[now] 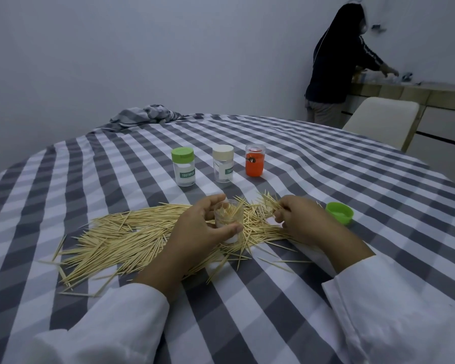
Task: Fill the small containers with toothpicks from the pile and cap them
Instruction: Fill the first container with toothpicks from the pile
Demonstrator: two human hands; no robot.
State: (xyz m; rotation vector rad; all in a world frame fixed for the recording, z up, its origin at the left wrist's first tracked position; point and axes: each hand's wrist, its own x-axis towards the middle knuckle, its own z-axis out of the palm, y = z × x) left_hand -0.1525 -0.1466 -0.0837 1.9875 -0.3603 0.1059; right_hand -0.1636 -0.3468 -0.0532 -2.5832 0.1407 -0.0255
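A wide pile of toothpicks (121, 237) lies on the checked tablecloth in front of me. My left hand (200, 227) grips a small clear open container (227, 219) that stands in the pile with several toothpicks inside. Just right of it, my right hand (297, 214) pinches a small bunch of toothpicks (269, 203) above the pile. A loose green cap (339, 212) lies upside down to the right. Farther back stand three capped containers: a green-capped one (183, 166), a cream-capped one (223, 164) and an orange one (254, 161).
The grey and white checked tablecloth (326, 174) covers a round table, bunched up at the far edge (147, 115). A cream chair (381, 122) stands at the far right. A person in dark clothes (336, 64) works at a counter (418, 93) behind it.
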